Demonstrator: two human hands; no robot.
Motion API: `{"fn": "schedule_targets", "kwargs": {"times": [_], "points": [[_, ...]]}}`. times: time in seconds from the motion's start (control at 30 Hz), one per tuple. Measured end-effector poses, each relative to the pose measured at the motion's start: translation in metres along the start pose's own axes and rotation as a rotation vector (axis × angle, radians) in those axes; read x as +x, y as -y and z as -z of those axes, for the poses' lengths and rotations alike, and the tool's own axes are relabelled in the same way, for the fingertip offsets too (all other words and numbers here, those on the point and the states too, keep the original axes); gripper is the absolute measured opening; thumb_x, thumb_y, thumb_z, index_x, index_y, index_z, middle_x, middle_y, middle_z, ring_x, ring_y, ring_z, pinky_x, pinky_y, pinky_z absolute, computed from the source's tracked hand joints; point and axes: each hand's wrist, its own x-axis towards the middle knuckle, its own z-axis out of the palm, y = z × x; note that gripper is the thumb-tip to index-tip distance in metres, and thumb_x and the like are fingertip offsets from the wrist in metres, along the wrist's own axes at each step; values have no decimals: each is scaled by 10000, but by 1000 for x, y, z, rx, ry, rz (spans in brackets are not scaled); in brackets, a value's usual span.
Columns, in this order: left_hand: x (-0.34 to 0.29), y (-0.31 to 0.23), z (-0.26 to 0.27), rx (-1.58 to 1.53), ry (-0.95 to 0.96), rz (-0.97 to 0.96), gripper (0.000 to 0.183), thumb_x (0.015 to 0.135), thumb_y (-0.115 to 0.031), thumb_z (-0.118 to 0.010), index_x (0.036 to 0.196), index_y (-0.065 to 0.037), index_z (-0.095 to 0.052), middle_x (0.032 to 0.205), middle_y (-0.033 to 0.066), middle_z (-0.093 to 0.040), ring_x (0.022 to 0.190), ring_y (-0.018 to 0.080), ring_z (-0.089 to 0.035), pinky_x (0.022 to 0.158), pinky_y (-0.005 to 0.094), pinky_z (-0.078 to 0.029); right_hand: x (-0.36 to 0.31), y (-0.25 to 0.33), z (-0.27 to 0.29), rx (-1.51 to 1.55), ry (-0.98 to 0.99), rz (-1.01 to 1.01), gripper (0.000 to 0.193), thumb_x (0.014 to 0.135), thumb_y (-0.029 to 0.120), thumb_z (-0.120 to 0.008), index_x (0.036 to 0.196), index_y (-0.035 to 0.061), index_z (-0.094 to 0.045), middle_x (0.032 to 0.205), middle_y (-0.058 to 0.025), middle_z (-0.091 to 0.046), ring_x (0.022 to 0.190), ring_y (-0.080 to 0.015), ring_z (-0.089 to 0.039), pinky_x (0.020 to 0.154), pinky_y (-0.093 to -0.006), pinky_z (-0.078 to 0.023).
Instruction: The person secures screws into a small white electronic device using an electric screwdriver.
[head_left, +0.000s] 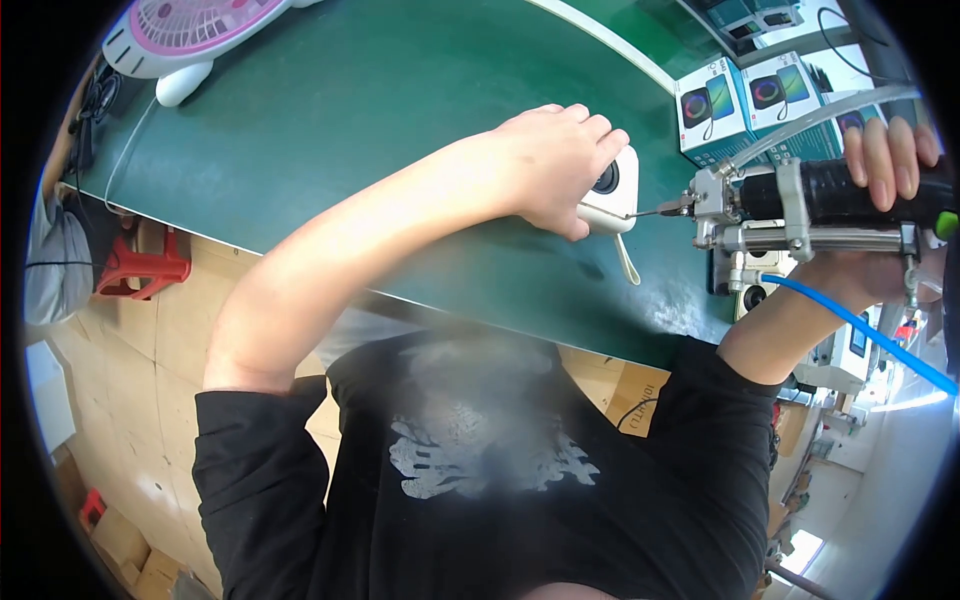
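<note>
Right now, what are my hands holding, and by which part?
Your left hand holds the white rounded-square device by its left side; your right hand grips the black cylindrical power tool by its rear body.

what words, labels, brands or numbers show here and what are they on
White boxes: printing, which I won't copy; the finest is too small to read.
Brown cardboard: a short marking, also not copied.
Black shirt: pale graphic, no legible lettering.
White device: none legible.

- Pink fan (190, 25): cut off, upper left.
- White device (627, 184), centre right: partly hidden by left hand (565, 165).
- Shirt print (430, 470), lower centre: apparently blurred.
</note>
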Motion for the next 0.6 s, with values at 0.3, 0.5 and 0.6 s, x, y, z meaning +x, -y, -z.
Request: {"fn": "schedule_targets", "kwargs": {"times": [0.3, 0.5, 0.6], "points": [[-1, -3, -1, 1, 15, 34, 857, 613, -332, -828, 1293, 47, -471, 1137, 167, -577, 1063, 307, -560, 941, 398, -474, -5, -22, -38, -53, -291, 123, 696, 934, 635, -456, 1137, -26, -536, 866, -157, -584, 645, -249, -580, 577, -353, -464], [-3, -6, 2, 13, 11, 56, 840, 597, -303, -813, 1289, 38, -480, 1089, 152, -585, 1020, 296, -564, 891, 387, -482, -2, -17, -40, -166, -361, 37, 580, 777, 534, -633, 1033, 39, -475, 816, -58, -531, 669, -155, -546, 669, -304, -401], [-2, -6, 0, 38, 4, 35, 826, 599, -306, -803, 1283, 33, -488, 1088, 156, -585, 1015, 302, -563, 892, 388, -477, 14, -13, -74, -690, -852, 4, 702, 921, 639, -482, 1125, -29, -544, 834, -140, -579, 638, -240, -576, 572, -343, -454]]}}
